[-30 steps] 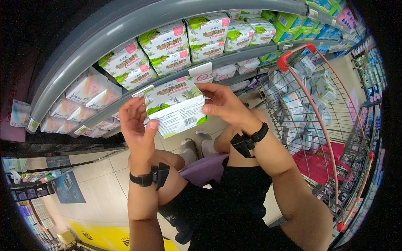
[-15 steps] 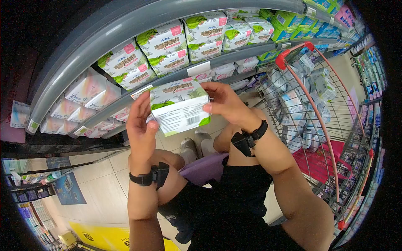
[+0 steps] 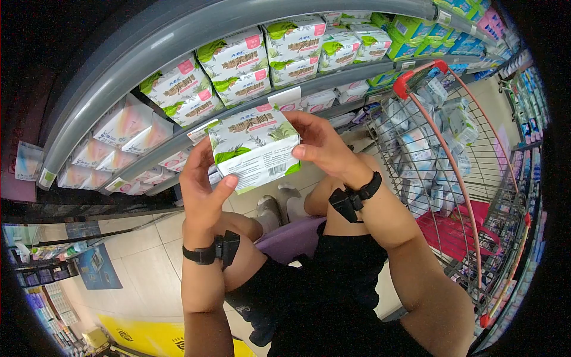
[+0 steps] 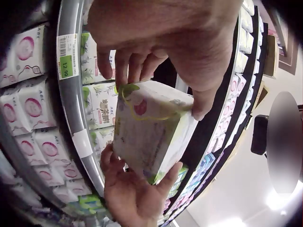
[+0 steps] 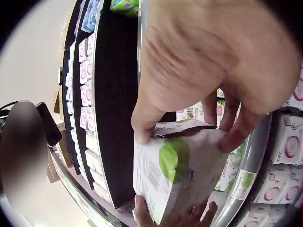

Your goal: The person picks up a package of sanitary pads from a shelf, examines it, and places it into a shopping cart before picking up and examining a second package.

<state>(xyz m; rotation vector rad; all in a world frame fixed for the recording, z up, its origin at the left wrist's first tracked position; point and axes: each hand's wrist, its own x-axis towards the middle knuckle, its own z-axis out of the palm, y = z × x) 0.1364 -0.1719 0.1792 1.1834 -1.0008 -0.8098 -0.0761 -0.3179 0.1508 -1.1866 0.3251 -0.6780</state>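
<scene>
Both hands hold a white and green pack of sanitary pads (image 3: 256, 140) above the lap, its leafy printed face up and its barcode side toward the body. The left hand (image 3: 202, 193) grips the left end, thumb at the lower front corner and fingers around the far side. At the other end, the right hand (image 3: 324, 146) has its thumb on the front edge and fingers behind. In the right wrist view, the pack (image 5: 184, 165) has a creased, folded end under the right hand (image 5: 203, 56). The left wrist view shows the pack (image 4: 151, 127) between both hands.
A grey-edged shelf (image 3: 178, 33) holds matching packs (image 3: 238, 62) ahead and white packs (image 3: 122, 128) at left. A wire shopping cart (image 3: 461, 160) at right carries several packs and a pink-red bag (image 3: 455, 229). Knees straddle a purple stool (image 3: 294, 241) on the tiled floor.
The pack has shifted slightly right and its tilt has changed, dipping and then showing more of its top face. The left hand has moved a little right with it; both hands keep their hold.
</scene>
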